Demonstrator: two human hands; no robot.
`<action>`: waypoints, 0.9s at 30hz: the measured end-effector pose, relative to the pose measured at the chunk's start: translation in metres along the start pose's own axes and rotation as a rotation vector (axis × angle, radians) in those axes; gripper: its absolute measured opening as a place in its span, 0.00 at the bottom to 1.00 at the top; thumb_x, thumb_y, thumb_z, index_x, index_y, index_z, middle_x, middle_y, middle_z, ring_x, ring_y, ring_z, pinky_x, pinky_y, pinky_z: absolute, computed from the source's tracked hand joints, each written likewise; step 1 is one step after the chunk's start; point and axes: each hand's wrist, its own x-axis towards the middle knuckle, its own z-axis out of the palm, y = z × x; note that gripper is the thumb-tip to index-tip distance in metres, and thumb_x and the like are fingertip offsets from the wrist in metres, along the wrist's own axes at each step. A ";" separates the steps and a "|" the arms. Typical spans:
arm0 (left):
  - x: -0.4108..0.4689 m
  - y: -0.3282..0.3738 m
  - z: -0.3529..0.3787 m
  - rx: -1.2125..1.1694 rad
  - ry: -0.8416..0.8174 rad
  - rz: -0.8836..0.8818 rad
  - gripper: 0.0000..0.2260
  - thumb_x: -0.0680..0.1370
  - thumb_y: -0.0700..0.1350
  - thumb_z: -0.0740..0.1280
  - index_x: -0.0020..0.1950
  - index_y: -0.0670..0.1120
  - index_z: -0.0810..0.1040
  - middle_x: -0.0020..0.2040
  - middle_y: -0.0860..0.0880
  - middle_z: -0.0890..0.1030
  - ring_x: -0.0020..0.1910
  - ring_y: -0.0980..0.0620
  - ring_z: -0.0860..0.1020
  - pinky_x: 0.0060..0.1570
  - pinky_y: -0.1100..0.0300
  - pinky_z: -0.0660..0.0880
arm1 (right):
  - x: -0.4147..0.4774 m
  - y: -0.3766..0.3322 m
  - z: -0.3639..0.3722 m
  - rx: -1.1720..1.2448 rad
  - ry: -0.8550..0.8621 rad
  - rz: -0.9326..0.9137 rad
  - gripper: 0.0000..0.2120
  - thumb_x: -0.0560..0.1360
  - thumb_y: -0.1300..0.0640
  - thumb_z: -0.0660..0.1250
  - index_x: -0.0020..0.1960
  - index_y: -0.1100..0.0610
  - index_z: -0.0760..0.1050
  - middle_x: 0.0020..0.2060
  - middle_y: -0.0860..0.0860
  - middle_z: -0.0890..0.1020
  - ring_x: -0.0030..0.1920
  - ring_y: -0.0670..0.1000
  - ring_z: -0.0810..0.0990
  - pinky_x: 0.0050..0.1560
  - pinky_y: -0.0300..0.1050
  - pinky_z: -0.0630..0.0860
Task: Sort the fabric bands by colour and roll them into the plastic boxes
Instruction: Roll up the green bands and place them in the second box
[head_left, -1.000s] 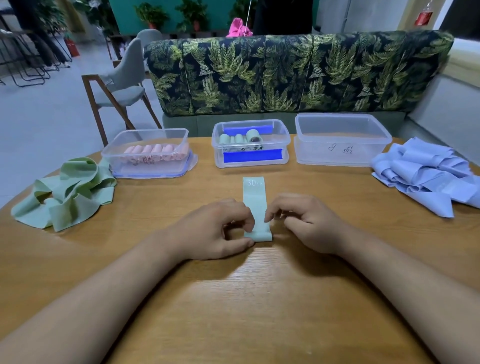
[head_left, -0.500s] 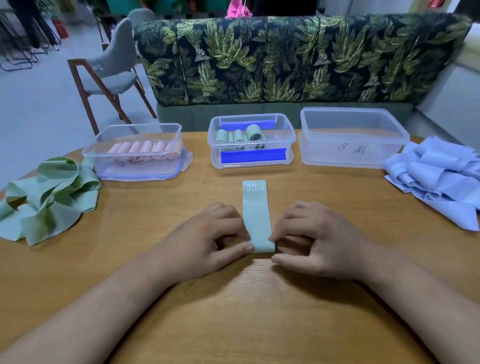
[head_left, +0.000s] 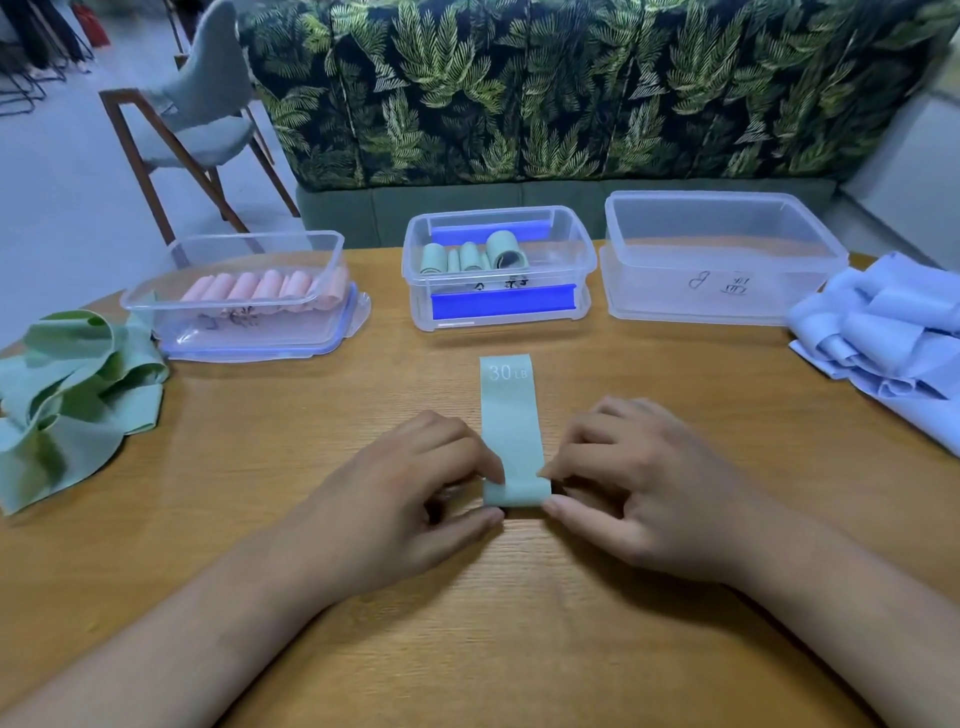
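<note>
Green band (head_left: 511, 431) pinched by left hand (head_left: 395, 499), right hand (head_left: 649, 493) — middle box (head_left: 583, 275) holds rolls (head_left: 470, 257).

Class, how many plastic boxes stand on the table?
3: left box with pink rolls, middle box with green rolls, right box showing no rolls, all along the table's far edge. None looks hidden.
</note>
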 end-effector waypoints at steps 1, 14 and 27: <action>0.000 -0.001 0.000 -0.003 0.001 -0.006 0.09 0.82 0.54 0.73 0.59 0.52 0.80 0.53 0.57 0.78 0.55 0.51 0.77 0.54 0.51 0.77 | 0.000 0.000 0.000 -0.010 -0.004 0.003 0.11 0.80 0.39 0.67 0.54 0.44 0.82 0.48 0.40 0.79 0.51 0.47 0.76 0.53 0.50 0.73; 0.013 -0.005 -0.007 -0.242 0.109 -0.366 0.04 0.84 0.51 0.69 0.54 0.53 0.84 0.47 0.59 0.84 0.48 0.56 0.81 0.49 0.64 0.74 | 0.000 -0.002 0.007 0.063 0.076 -0.053 0.06 0.82 0.47 0.70 0.58 0.45 0.84 0.55 0.40 0.82 0.56 0.45 0.78 0.58 0.47 0.74; 0.076 -0.033 -0.004 -0.265 0.017 -0.726 0.10 0.76 0.54 0.78 0.44 0.49 0.83 0.31 0.58 0.79 0.29 0.60 0.74 0.33 0.64 0.70 | 0.002 0.000 0.008 0.065 0.088 -0.016 0.09 0.83 0.47 0.70 0.60 0.46 0.83 0.56 0.40 0.83 0.56 0.46 0.80 0.58 0.46 0.74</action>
